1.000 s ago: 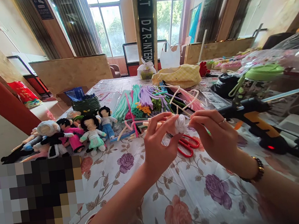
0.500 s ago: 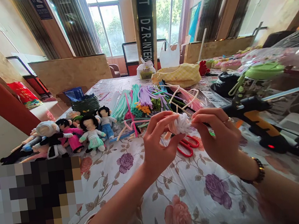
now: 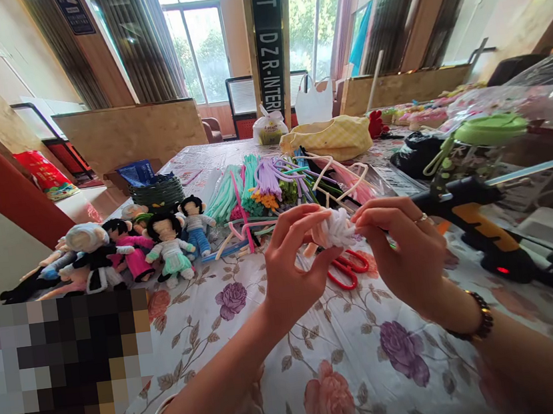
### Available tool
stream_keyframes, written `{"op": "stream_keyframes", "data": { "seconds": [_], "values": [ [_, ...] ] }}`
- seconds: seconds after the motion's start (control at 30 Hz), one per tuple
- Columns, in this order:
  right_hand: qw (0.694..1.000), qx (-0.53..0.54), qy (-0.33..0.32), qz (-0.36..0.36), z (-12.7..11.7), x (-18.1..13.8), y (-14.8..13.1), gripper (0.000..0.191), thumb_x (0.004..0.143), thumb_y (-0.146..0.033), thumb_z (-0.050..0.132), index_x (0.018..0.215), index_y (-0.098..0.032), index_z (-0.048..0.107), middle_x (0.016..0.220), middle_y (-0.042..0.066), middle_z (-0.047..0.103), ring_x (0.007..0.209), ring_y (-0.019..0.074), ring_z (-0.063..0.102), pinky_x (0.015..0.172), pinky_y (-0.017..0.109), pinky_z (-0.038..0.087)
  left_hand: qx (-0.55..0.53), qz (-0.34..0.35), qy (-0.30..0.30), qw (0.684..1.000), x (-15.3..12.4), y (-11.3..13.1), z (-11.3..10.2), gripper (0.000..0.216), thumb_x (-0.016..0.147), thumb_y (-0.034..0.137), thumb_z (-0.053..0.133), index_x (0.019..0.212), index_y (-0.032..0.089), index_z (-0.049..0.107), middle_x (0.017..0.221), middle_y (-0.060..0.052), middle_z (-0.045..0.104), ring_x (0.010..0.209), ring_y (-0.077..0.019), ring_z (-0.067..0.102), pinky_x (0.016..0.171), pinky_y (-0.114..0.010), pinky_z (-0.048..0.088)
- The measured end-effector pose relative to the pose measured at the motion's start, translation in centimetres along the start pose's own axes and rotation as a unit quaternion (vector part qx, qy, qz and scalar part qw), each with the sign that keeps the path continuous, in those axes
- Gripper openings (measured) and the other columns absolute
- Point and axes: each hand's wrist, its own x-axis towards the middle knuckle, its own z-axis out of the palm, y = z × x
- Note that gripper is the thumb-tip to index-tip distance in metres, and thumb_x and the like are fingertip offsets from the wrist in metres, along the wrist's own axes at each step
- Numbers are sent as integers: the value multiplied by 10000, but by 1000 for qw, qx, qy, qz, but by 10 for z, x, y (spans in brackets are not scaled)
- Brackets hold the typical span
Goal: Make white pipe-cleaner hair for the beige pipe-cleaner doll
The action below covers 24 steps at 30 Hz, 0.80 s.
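My left hand (image 3: 291, 265) and my right hand (image 3: 403, 252) are raised above the flowered tablecloth (image 3: 296, 366) and both pinch a small white fuzzy ball (image 3: 337, 228) with a peach part on its left side. Left thumb and fingers close round the ball from the left. The right fingertips press on it from the right, with a thin green piece showing below them. Red-handled scissors (image 3: 348, 266) lie on the cloth just under the ball.
A pile of coloured pipe cleaners (image 3: 274, 187) lies behind my hands. Several small dolls (image 3: 125, 249) lie at the left. A black and orange glue gun (image 3: 480, 222) stands at the right, beside a green-lidded jar (image 3: 489, 134). A yellow checked bag (image 3: 333, 139) sits further back.
The white ball has turned slightly between my fingers and both hands have shifted a little; the view has nudged upward. Nothing on the table moved.
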Motion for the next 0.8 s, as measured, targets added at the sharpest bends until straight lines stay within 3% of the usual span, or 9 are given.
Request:
{"op": "stream_keyframes", "data": {
  "seconds": [0.27,0.8],
  "values": [
    [1000,-4,-13,-4,0,0,0,163,859,-67,522,866,-225,561,858,9,603,785,125,602,726,279,491,10,5,-3,1000,-1,-2,-1,380,731,149,689,1094,235,612,1120,-81,571,1048,-198,580,810,-339,581],
    [997,-57,-36,-35,-2,1,-1,185,867,-54,514,892,-236,536,867,14,609,800,133,609,743,282,491,39,12,1,999,-1,-3,-1,379,720,152,703,1080,245,630,1109,-69,589,1037,-188,589,836,-352,571]
  ]
}}
